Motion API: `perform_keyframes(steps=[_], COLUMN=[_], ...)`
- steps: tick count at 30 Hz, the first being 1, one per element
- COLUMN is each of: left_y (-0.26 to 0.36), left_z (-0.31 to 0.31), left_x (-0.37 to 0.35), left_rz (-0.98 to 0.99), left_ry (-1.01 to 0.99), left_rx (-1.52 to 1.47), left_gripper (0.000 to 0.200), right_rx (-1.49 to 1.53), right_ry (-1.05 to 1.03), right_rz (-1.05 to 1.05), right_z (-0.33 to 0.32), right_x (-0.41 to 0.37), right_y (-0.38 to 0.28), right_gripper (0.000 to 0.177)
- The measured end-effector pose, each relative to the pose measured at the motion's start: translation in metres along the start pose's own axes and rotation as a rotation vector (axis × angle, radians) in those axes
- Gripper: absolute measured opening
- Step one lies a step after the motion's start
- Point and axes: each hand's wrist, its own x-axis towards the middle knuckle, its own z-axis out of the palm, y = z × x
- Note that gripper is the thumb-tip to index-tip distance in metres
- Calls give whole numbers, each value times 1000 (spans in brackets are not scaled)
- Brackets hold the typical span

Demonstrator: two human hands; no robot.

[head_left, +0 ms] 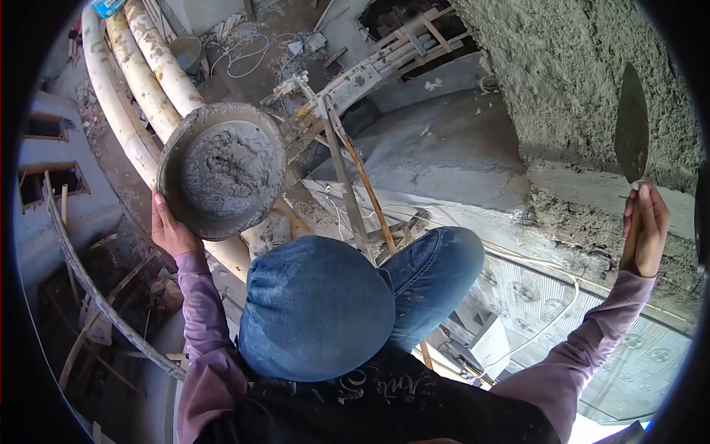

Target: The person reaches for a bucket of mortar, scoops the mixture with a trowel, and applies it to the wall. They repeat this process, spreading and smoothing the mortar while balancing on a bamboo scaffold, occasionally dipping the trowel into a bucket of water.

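The fingers of the person's left hand [170, 229] curled under the lower left edge of a round shallow grey metal pan [222, 231]. They were mostly hidden behind it, so only the thumb side and the back of the hand showed, pressed against the rim. The pan was held up and tilted at the person's left, out over open space. Its rim was crusted with dried cement. Inside lay a lumpy heap of wet grey mortar [225, 166], spread across the bottom and well below the brim.

The fingers of the right hand [647, 229] were closed tight together around the handle of a pointed grey steel trowel [631, 129]. The trowel stood upright at the far right, its flat leaf-shaped blade against a rough, pebbly grey plastered wall [562, 74]. Under the blade ran a smoother band of pale cement [592, 189].

Both arms wore faded purple sleeves [200, 311]. Between them were the person's bent knees in blue denim jeans [318, 303].

Further out, behind the pan, three thick cream-coloured pipes [140, 81] curved away, smeared with cement. A worn timber frame [347, 170] stood beside them, and a dusty concrete floor [444, 148] lay far below.
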Motion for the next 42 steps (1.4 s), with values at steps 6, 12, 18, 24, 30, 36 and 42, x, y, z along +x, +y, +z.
perform_keyframes(steps=[6,12,18,24,30,36,42], left_y=[9,8,4,2,5,-4,-10], left_z=[13,25,25,30,20,-26,-41], left_x=[-23,-40,-41,-35,-31,9,20], left_rz=[43,154,215,228,206,-57,-75], left_ry=[-25,-31,-32,-47,13,51,10], left_rx=[-3,244,260,114,195,21,81], left_gripper=[45,45,36,35,36,45,49], right_rx=[-627,-655,-153,32,159,-34,-109], right_ry=[-296,-774,-710,-691,-670,-524,-606], right_rz=[-469,-741,-428,-413,-455,-495,-398], right_z=[138,459,472,460,409,239,99], right_x=[-15,-64,-113,-123,-106,-80,-72], right_y=[-50,-3,32,36,18,-7,-61], right_gripper=[13,20,28,24,24,25,19])
